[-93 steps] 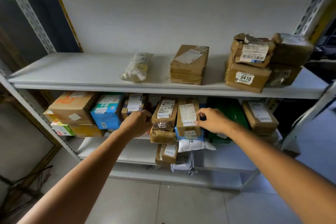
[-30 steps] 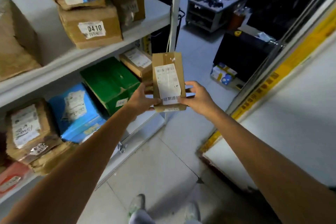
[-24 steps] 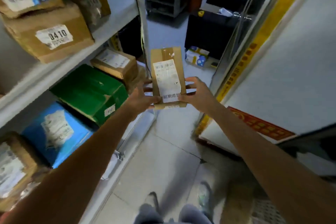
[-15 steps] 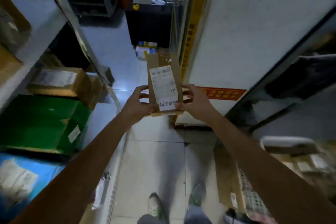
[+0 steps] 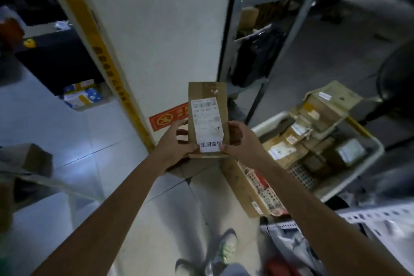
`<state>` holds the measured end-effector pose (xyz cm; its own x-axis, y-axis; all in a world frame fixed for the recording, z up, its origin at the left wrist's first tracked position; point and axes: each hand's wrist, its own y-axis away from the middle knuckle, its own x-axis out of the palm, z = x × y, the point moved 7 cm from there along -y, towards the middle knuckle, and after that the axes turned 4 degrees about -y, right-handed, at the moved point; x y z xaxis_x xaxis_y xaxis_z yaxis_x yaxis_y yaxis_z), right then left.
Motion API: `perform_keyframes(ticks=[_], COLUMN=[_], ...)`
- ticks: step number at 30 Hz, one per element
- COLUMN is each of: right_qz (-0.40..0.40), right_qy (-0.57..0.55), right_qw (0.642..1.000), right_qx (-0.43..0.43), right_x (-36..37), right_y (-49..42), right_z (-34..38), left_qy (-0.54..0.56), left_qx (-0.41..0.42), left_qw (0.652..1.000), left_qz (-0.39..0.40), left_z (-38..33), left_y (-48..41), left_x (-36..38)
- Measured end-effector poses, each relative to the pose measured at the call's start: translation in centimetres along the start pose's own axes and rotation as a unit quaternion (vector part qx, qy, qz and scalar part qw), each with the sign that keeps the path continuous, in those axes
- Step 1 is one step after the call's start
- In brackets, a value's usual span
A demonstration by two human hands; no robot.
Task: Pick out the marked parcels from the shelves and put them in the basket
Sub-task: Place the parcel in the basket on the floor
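Hands on lower end of slim brown cardboard parcel with white shipping label (image 5: 208, 119): left hand (image 5: 177, 143) and right hand (image 5: 240, 141) both clamped, thumbs on front, fingers behind. Parcel upright in air above floor, left of white perforated plastic basket (image 5: 354, 180). Probably light, stiff-walled, tape slick; low grip leaves top free to tip. Basket already crowded with brown boxes (image 5: 284, 150); flat cardboard sheet (image 5: 242, 188) beside its near wall. White pillar (image 5: 161, 29) behind.

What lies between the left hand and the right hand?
The brown parcel lies there; the left hand and the right hand grip its lower sides, as the head view shows.
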<state>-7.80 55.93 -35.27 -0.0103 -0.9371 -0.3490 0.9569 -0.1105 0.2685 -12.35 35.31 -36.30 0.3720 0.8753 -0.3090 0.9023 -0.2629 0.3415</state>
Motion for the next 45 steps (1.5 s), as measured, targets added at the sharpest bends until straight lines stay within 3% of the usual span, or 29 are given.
perform_keyframes(ticks=[19,26,32,38,45], right_qz=[-0.243,-0.353,-0.457,-0.508,-0.537], right_qy=[-0.141,-0.172,-0.2,-0.21,-0.232], right_qw=[0.955,0.907,0.847,0.805,0.78], right_qx=[0.098,0.15,0.182,0.221,0.221], right_x=[-23.1,-29.3,-33.1,-36.1,-38.3], right_y=[0.4,1.5,2.0,1.4,-0.2], right_z=[-13.0,-17.2,-19.7,-23.7,-30.1], left_qy=[-0.119,-0.124,-0.158,-0.188,-0.196], left_qx=[0.065,0.065,0.088,0.11,0.111], left_qw=[0.967,0.929,0.874,0.84,0.831], left_qz=[0.218,0.342,0.451,0.497,0.509], left_z=[-11.8,-15.1,-16.7,-16.8,-14.6], left_y=[-13.8,-18.2,-22.0,-25.2,-27.8], left_x=[25.7,35.8,44.5,51.8,58.2])
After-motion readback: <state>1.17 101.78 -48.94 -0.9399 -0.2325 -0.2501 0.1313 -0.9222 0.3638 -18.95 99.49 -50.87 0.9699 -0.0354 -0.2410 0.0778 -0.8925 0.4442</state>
